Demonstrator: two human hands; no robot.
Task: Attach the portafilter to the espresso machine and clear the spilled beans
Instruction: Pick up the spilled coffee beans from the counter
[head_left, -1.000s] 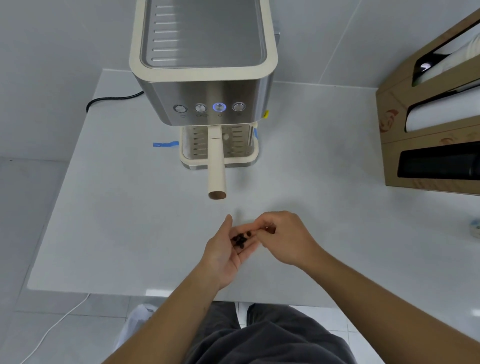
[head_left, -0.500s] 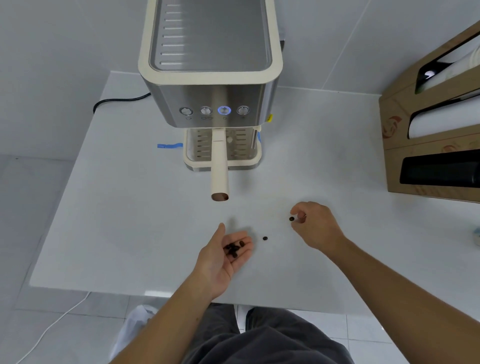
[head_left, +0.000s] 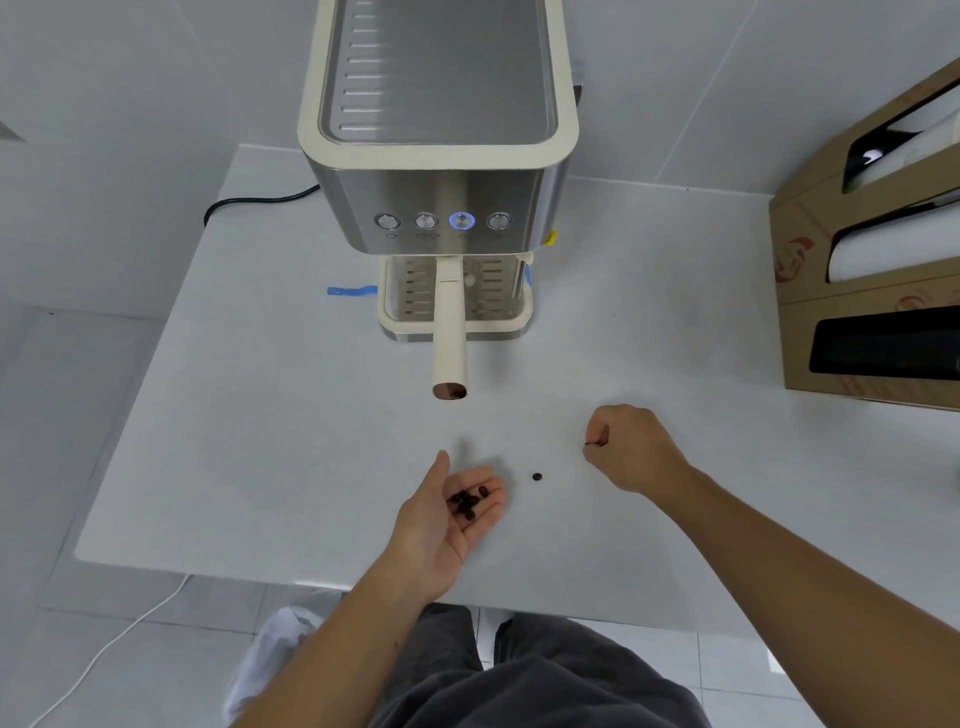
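On the white counter (head_left: 260, 441), one dark coffee bean (head_left: 537, 476) lies between the hands. The left hand (head_left: 447, 514), fingers spread, cups several beans (head_left: 469, 501). The right hand (head_left: 626, 447) pinches another bean (head_left: 588, 444). The cream-handled portafilter (head_left: 450, 332) sits locked in the steel espresso machine (head_left: 441, 130).

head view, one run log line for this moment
portafilter: attached | left hand: open, cupping beans | right hand: pinching bean | loose bean: on table

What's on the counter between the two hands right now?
In the head view, one loose bean lies on the white counter between the left hand and the right hand; otherwise bare.
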